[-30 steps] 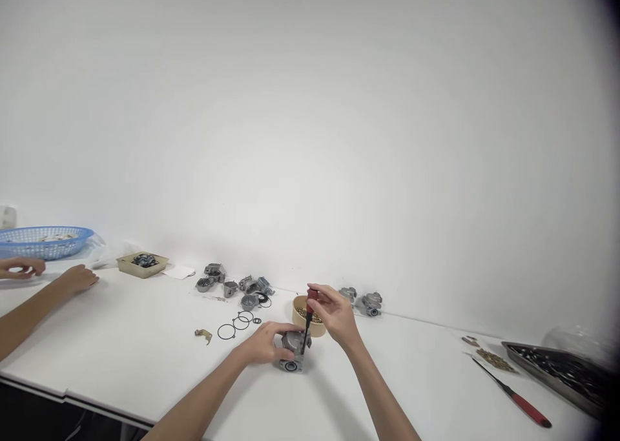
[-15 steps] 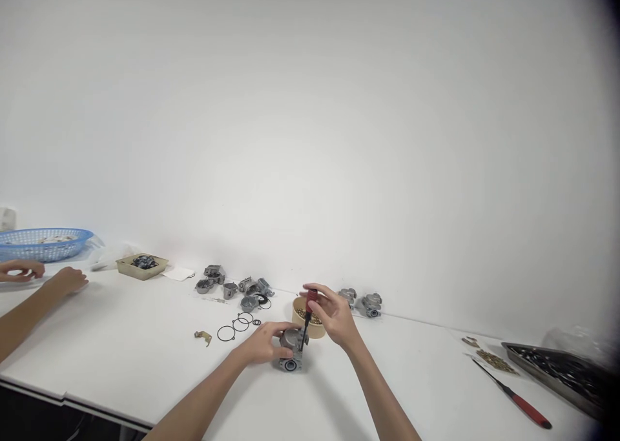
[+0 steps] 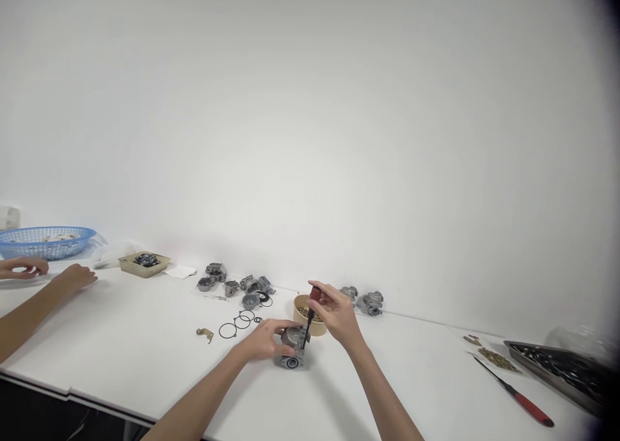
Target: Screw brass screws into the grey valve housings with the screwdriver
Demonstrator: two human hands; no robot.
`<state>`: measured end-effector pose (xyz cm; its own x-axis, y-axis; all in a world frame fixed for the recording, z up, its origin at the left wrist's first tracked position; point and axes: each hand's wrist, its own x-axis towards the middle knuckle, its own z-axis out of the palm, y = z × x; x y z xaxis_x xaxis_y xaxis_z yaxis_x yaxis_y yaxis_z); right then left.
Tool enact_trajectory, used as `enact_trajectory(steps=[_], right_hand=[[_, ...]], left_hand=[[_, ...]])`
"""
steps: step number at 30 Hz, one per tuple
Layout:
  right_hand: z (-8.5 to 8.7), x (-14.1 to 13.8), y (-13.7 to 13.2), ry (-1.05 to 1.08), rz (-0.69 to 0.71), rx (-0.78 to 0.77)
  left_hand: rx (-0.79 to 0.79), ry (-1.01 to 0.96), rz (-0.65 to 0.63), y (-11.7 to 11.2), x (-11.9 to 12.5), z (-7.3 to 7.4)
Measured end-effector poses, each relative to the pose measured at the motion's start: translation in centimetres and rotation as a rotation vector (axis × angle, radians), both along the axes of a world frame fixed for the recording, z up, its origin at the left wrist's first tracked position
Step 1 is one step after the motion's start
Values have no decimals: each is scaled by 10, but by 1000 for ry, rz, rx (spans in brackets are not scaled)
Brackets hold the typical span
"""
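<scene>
My left hand is closed around a grey metal housing that rests on the white table. My right hand pinches the red handle of a small screwdriver. The screwdriver stands nearly upright with its dark tip on top of the housing. Just behind the housing is a round tan bowl of small brass parts.
Loose grey housings and black O-rings lie behind my left hand, with two more castings to the right. A second red screwdriver and a metal tray sit far right. Another person's hands and a blue basket are at left.
My right hand has turned slightly on the screwdriver handle. The other person's nearer hand drew back, then reached forward again. The housing stays in place.
</scene>
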<state>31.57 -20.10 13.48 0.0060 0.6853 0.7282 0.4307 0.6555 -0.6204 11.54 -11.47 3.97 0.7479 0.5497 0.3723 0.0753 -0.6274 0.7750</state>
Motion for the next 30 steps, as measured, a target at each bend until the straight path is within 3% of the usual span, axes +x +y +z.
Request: enact_trajectory(steps=[2,6,8,11,13,18,20,25,27,30], right_hand=[[1,-3,0,-33,0,37],[1,-6,2,27,168,-67],[1,-7,4,66,74,-99],[2,-8,6,26,-121,-30],[1,-6,5,-14,-142,12],[-1,0,2,4,207,-99],[0,-1,2,10,197,-139],[2,-7,1,-14,-69,-53],[2,-7,0,-40,-26,-33],[2,-6,-3,-39,161,-93]], left_hand=[[-1,-10,2,1,0,-1],[-8,-13,5,-2,-1,1],[-10,-8,14,-4,-2,3],[-4,15,38,-6,-2,4],[2,39,57,-6,-2,4],[-1,46,60,-3,-4,2],[-5,49,58,-3,-4,1],[-3,57,75,-2,-2,-1],[-1,54,72,-3,-2,0],[-4,33,56,-3,-3,0]])
